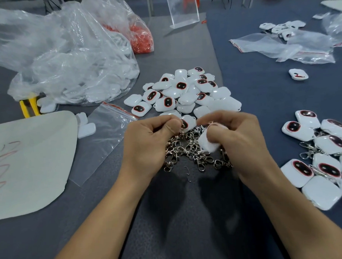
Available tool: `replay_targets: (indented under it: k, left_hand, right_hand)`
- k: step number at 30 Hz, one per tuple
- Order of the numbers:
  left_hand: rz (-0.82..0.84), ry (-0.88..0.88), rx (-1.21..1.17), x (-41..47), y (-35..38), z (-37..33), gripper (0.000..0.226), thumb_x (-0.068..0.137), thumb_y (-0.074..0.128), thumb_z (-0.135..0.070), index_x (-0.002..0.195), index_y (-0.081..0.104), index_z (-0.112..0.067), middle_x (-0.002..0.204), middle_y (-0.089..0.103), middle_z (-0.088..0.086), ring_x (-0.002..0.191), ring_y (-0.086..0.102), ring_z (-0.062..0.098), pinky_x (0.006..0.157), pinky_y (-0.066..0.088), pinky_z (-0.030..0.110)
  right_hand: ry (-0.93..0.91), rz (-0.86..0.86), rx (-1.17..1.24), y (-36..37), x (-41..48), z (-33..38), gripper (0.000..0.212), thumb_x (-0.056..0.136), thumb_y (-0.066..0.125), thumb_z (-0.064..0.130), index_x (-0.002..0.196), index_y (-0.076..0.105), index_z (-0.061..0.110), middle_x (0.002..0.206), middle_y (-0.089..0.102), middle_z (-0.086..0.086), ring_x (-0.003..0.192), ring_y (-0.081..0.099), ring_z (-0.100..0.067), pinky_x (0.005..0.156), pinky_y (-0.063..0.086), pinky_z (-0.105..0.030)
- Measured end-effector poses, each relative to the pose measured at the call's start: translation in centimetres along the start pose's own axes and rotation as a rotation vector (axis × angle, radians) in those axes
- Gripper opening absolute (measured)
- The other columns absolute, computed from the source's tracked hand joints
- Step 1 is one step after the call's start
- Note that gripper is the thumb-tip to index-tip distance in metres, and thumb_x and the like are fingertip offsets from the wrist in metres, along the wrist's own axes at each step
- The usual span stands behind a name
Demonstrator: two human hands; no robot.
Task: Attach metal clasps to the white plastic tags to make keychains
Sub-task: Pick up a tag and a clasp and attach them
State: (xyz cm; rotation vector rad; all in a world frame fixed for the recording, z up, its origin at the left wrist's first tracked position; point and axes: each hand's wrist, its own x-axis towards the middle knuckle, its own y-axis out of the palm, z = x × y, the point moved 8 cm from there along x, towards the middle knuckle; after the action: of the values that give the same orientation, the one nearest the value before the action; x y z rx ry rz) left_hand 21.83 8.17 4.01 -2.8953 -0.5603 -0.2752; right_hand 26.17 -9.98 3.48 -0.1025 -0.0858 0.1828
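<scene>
Your left hand (pixel 149 144) and right hand (pixel 239 144) meet over the heap of clasps (pixel 192 152) on the table (pixel 189 216) in front of you. Just behind the clasps lies the pile of loose tags (pixel 184 91). To your right sit the finished keychains (pixel 322 158). Far left, behind a flat sheet (pixel 30 161), lies a big bag (pixel 65 61). A zip bag (pixel 107 132) lies between the sheet and your left hand. More bags (pixel 286 46) lie far right.

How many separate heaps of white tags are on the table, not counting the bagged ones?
3: the main pile of tags beyond the hands, the finished keychains at right, a small far group top right. A few strays lie apart; more may be hidden.
</scene>
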Motion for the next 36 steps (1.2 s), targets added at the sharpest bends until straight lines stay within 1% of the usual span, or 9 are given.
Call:
replay_targets:
  k: [3,7,10,14,17,20,26,32,36]
  left_hand:
    - [0.045,-0.057,-0.108,-0.2,0.4,0.1,0.013,0.086,0.076,-0.014,0.079,0.081,-0.024,0.073,0.076,-0.004,0.067,0.064,0.005,0.066,0.053,0.021]
    - [0.060,-0.043,-0.058,-0.3,0.5,-0.1,0.006,0.082,0.078,-0.014,0.084,0.082,-0.018,0.079,0.078,-0.001,0.072,0.070,0.008,0.069,0.055,0.023]
    - [0.071,-0.042,-0.104,-0.4,0.6,-0.4,0.011,0.080,0.081,-0.007,0.081,0.082,-0.018,0.080,0.079,0.000,0.074,0.072,0.009,0.069,0.055,0.020]
    - [0.093,-0.063,-0.138,-0.3,0.8,-0.5,0.008,0.073,0.083,-0.011,0.079,0.081,-0.016,0.079,0.078,0.003,0.073,0.072,0.011,0.070,0.057,0.022]
    - [0.135,-0.074,-0.095,-0.3,1.0,-0.5,0.012,0.072,0.084,-0.007,0.079,0.081,-0.017,0.077,0.078,0.005,0.072,0.071,0.014,0.072,0.058,0.028]
    - [0.148,-0.053,-0.064,-0.3,1.0,-0.7,0.018,0.071,0.085,-0.001,0.079,0.081,-0.016,0.075,0.077,0.007,0.069,0.070,0.015,0.068,0.057,0.026]
    - [0.148,-0.001,0.041,-0.6,1.0,-1.2,0.013,0.068,0.079,-0.009,0.071,0.080,-0.021,0.064,0.071,0.011,0.054,0.055,0.009,0.052,0.044,0.022]
    - [0.131,0.088,0.179,-0.7,0.8,-1.8,0.013,0.066,0.077,-0.011,0.066,0.079,-0.025,0.066,0.074,-0.004,0.057,0.062,0.005,0.056,0.050,0.019]
    - [0.165,0.057,0.148,-0.7,1.0,-1.8,0.015,0.066,0.076,-0.010,0.066,0.079,-0.025,0.064,0.074,-0.002,0.055,0.060,0.003,0.055,0.048,0.017]
  right_hand:
    - [-0.082,0.035,-0.147,1.1,-0.8,0.9,0.007,0.071,0.071,0.020,0.067,0.076,0.022,0.056,0.066,0.004,0.051,0.055,-0.005,0.047,0.044,-0.020]
    - [-0.162,-0.020,-0.206,1.2,-1.5,1.5,0.012,0.074,0.087,0.019,0.077,0.079,0.029,0.065,0.073,0.008,0.054,0.066,-0.013,0.049,0.055,-0.027]
    - [-0.183,-0.047,-0.162,1.2,-1.6,1.8,0.011,0.078,0.085,0.017,0.078,0.080,0.027,0.067,0.074,0.009,0.058,0.068,-0.008,0.053,0.055,-0.024]
    - [-0.150,-0.071,-0.114,0.9,-1.4,1.5,0.019,0.079,0.084,0.009,0.072,0.080,0.027,0.066,0.074,0.006,0.065,0.070,-0.018,0.057,0.055,-0.026]
    - [-0.106,-0.097,-0.057,0.0,-0.9,1.2,0.017,0.079,0.082,0.006,0.075,0.082,0.022,0.067,0.075,0.008,0.065,0.071,-0.008,0.061,0.052,-0.018]
    - [-0.095,-0.070,-0.059,-0.1,-0.7,1.2,0.015,0.079,0.082,0.005,0.077,0.083,0.020,0.069,0.076,0.009,0.066,0.071,-0.004,0.063,0.051,-0.016]
    - [-0.100,-0.009,-0.132,0.6,-0.6,1.0,0.028,0.081,0.081,0.006,0.074,0.081,0.032,0.073,0.077,0.014,0.075,0.074,-0.006,0.072,0.059,-0.025]
    - [-0.082,0.038,-0.140,1.0,-0.5,0.7,0.027,0.083,0.078,0.005,0.077,0.082,0.031,0.076,0.078,0.013,0.080,0.075,-0.004,0.077,0.061,-0.028]
    - [-0.037,0.132,-0.054,1.3,-0.3,0.3,0.026,0.083,0.076,0.000,0.079,0.083,0.024,0.079,0.079,0.006,0.081,0.076,-0.010,0.079,0.060,-0.030]
